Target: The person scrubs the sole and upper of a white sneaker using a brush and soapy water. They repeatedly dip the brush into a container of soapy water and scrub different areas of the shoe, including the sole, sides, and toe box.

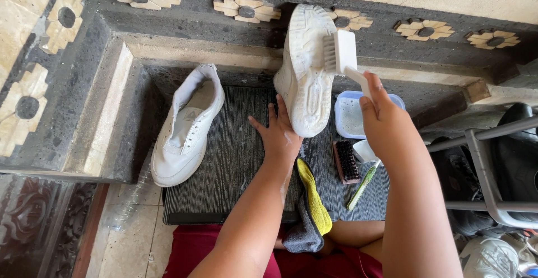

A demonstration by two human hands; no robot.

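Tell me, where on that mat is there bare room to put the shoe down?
The mat is bare between the left shoe and the left hand. Its right side is crowded: tub, dark brush, toothbrush, cloth.

One view only, from a camera on the person's head. It looked steeply down and forward over both forearms, which entered from the bottom edge. It sat close: the hands filled the middle of the frame, the left hand [278, 138] and right hand [383, 122] near centre. The dark mat [230, 166] lay directly below. The carved stone step [185, 17] ran across the top edge. A metal rack [487, 166] cut into the right edge. No second view shared the scene.
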